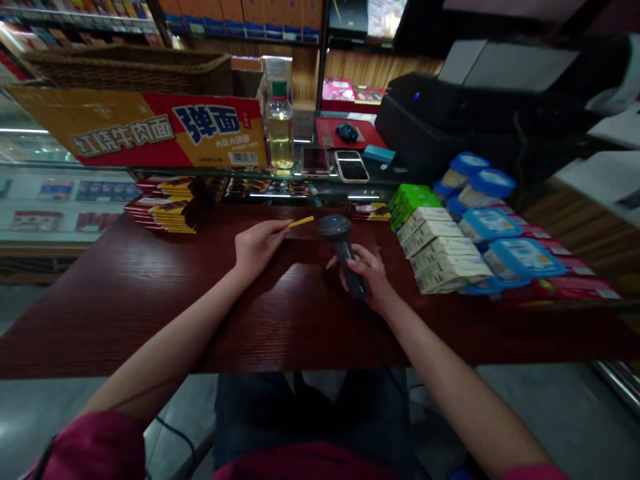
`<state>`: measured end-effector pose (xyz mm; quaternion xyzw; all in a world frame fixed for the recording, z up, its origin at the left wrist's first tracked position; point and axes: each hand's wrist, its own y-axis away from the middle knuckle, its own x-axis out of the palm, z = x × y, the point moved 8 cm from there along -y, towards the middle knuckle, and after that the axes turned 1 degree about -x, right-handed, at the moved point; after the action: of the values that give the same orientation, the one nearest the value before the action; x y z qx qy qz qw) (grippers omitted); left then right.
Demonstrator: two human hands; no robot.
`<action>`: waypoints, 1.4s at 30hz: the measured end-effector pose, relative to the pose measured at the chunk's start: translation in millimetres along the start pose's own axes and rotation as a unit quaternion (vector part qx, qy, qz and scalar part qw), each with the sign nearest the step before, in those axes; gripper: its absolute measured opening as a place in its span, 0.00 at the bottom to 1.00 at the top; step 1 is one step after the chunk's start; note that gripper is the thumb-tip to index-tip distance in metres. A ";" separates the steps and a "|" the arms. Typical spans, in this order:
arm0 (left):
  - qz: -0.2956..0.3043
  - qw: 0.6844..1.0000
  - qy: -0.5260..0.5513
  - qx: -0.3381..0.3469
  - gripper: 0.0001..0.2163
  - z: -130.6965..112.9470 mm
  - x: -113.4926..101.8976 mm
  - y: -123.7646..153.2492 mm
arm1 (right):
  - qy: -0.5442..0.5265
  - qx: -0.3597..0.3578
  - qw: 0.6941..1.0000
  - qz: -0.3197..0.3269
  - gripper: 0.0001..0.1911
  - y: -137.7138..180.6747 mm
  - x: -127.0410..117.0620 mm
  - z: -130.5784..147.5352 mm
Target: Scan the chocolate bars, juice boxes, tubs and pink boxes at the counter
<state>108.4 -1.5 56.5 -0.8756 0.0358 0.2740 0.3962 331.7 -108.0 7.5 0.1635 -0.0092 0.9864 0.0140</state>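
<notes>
My right hand (369, 272) is wrapped round the handle of a dark handheld barcode scanner (335, 227), held above the brown desk with its head up and a small blue light on top. My left hand (259, 245) pinches a thin yellow packet (301, 222), seen edge-on, just left of the scanner head and apart from it. To the left lies a stack of red, yellow and brown snack packets (167, 210). Another such packet (373, 211) lies behind the scanner.
On the right stand stacked cream-coloured boxes (435, 250), a green pack (413, 203) and blue-lidded tubs (523, 257). Along the back are a noodle carton (165, 133), a bottle (281, 133), a phone (351, 166), a mouse (347, 132) and a black printer (450, 127). A cable hangs below the scanner.
</notes>
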 end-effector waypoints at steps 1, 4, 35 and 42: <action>0.013 0.999 -0.009 0.034 0.10 -11.0 16.1 -5.7 | 0.005 -0.002 1.000 -0.014 0.27 6.9 -11.4 3.9; 0.034 0.993 -0.029 0.112 0.12 -44.7 67.3 -26.6 | 0.015 0.002 0.999 -0.035 0.27 31.9 -41.9 11.1; 0.080 0.962 -0.184 0.186 0.26 -25.6 70.8 -26.1 | -0.047 0.055 0.997 0.001 0.19 42.0 -56.1 11.4; -0.133 0.939 -0.316 -0.040 0.22 78.2 -133.7 19.3 | -0.073 0.135 0.981 0.122 0.19 -17.3 27.2 -12.2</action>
<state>-45.6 20.5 69.5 -0.7559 -0.2189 0.4828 0.3842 302.6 -89.8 5.0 0.2334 0.1030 0.9583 -0.1289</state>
